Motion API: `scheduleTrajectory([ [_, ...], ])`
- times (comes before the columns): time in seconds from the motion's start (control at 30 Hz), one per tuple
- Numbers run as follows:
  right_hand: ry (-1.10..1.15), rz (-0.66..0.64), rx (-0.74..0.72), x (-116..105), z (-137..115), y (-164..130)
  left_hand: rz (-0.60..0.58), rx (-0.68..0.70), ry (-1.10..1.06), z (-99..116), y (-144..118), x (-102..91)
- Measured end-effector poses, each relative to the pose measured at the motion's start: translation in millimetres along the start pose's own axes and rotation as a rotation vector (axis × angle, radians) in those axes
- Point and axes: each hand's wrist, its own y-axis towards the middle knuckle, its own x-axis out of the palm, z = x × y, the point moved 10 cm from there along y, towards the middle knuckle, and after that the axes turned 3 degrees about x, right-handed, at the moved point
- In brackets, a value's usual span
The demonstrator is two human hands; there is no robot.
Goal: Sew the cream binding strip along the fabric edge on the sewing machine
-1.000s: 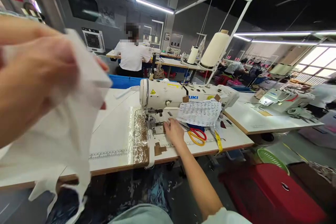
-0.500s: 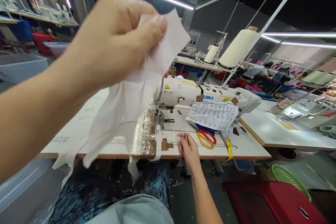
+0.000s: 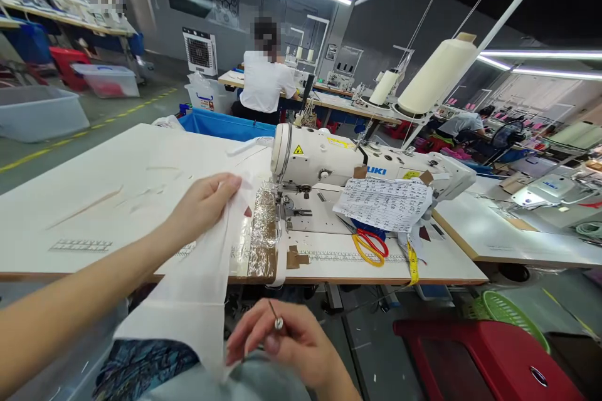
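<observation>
Pinched in my left hand point(image 3: 214, 200) is the top end of a white fabric piece point(image 3: 195, 282). The fabric hangs over the table's front edge and down onto my lap. My right hand point(image 3: 291, 341), in front of the table edge, has its fingers curled round a thin metal tool point(image 3: 278, 324) with a round silver end; most of the tool is hidden, so its kind is unclear. Its fingertips are close to the fabric's lower edge; whether they touch it I cannot tell. Beyond both hands stands a white sewing machine point(image 3: 324, 160).
Red and yellow handled scissors point(image 3: 369, 247), a written paper sheet point(image 3: 383, 203) and a yellow tape measure point(image 3: 412, 263) are at the machine. Fabric scraps point(image 3: 150, 191) lie on the white table point(image 3: 117, 156). A blue bin point(image 3: 226, 127) is behind; a co-worker point(image 3: 263, 81) sits farther back.
My left hand has come down from high in front of the camera to the tabletop with the fabric. My right hand has moved from the machine bed toward my lap, holding the tool.
</observation>
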Motion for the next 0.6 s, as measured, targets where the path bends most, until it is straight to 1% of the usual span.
scheduleTrajectory([
  [0.07,-0.148,0.099,0.039,-11,14,-10,-0.045,-0.133,-0.061,-40,7,16.9],
  [0.1,-0.239,0.184,0.038,-20,19,-12,-0.069,-0.181,-0.1,-54,9,26.4],
  [0.13,-0.32,0.281,0.022,-32,21,-12,-0.098,-0.209,-0.137,-63,10,36.1],
  [0.17,-0.385,0.378,-0.003,-43,21,-10,-0.137,-0.218,-0.168,-68,10,46.0],
  [0.2,-0.435,0.46,-0.036,-52,20,-6,-0.176,-0.21,-0.188,-67,8,54.4],
  [0.23,-0.464,0.512,-0.071,-59,19,-1,-0.212,-0.194,-0.198,-64,7,61.0],
  [0.27,-0.47,0.522,-0.101,-62,18,7,-0.243,-0.182,-0.206,-60,5,65.7],
  [0.33,-0.431,0.449,-0.114,-61,21,25,-0.283,-0.178,-0.236,-53,2,70.1],
  [0.37,-0.403,0.397,-0.094,-58,25,32,-0.295,-0.19,-0.259,-52,2,70.7],
  [0.43,-0.357,0.333,-0.027,-53,34,36,-0.311,-0.224,-0.287,-60,5,70.6],
  [0.5,-0.267,0.336,0.037,-49,45,25,-0.3,-0.224,-0.239,-75,15,67.8],
  [0.53,-0.185,0.355,0.063,-48,51,15,-0.295,-0.199,-0.175,-83,21,66.5],
  [0.6,-0.008,0.438,0.119,-50,63,-12,-0.295,-0.117,-0.025,-97,33,66.5],
])
